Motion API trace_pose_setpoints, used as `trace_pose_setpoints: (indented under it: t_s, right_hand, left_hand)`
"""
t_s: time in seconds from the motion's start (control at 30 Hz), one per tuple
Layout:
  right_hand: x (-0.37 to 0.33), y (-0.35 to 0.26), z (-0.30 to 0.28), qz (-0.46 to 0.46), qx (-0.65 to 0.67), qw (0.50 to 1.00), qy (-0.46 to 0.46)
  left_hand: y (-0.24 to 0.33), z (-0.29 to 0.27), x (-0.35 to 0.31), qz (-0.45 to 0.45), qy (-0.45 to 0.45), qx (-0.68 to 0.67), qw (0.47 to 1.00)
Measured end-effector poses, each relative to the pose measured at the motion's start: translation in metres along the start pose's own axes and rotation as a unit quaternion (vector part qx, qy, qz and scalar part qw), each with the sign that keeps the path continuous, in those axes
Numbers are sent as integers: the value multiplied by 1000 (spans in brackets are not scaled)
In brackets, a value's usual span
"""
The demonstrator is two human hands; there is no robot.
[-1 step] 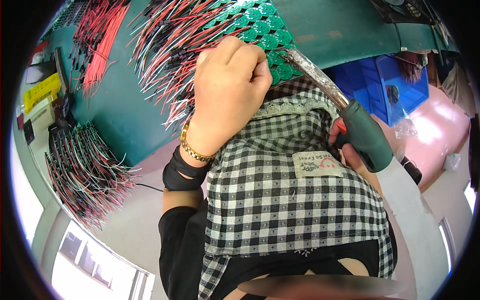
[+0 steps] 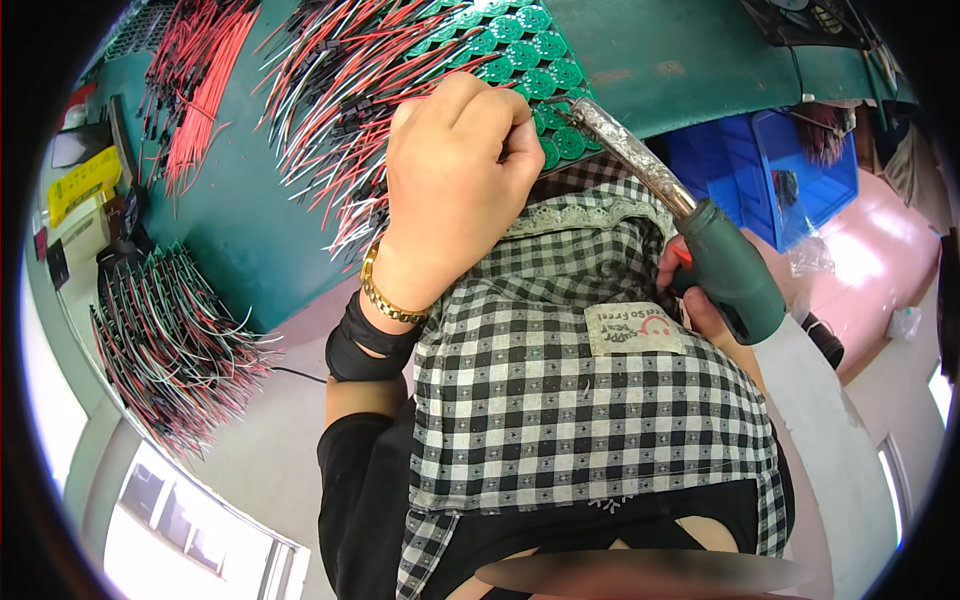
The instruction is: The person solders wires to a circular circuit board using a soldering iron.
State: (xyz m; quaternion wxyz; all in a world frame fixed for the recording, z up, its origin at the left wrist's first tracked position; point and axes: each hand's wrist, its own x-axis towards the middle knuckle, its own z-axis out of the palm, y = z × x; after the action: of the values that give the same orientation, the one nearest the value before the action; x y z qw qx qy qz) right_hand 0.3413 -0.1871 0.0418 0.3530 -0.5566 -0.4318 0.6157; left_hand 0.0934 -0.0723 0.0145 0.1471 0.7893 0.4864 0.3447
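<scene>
Iron (image 2: 700, 235) gripped in right hand (image 2: 700, 300), tip at green boards (image 2: 520, 50); left hand (image 2: 455, 190) fisted over them, contents hidden.

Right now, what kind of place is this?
Likely an electronics assembly bench for hand soldering. The right hand grips a soldering iron whose tip meets a panel of round green circuit boards; bundles of red, black and white wires lie on the green worktop.

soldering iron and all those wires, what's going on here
A person in a checked apron works at a green bench. The right hand grips a green-handled soldering iron, its tip at a panel of small round green circuit boards. The left hand is fisted over the panel's red, black and white wires. More wire bundles lie at left.
</scene>
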Motion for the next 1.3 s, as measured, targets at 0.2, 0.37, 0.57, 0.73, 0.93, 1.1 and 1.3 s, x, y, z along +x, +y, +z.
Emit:
trace_pose_setpoints:
  t_s: [0.2,0.37,0.57,0.73,0.93,1.1,1.3]
  right_hand:
    - [-2,17,-4,-18,-6,1000,-10]
    - [3,-1,2,-12,0,1000,-6]
    - [-1,-2,-4,-4,4,999,-35]
    - [-3,-1,-2,-52,14,998,-33]
    - [3,-11,6,-22,2,999,-31]
    - [1,3,5,-27,7,1000,7]
    - [-4,17,-1,-34,-3,998,50]
  left_hand:
    - [-4,4,0,-6,22,-23,999]
    - [-2,2,3,5,18,-1,1000]
    - [-1,2,0,-4,20,0,1000]
    - [1,3,1,-4,19,-12,1000]
    - [-4,0,0,-15,10,-4,1000]
    - [-3,-9,-5,45,-13,52,998]
    - [-5,-15,-16,52,-81,161,982]
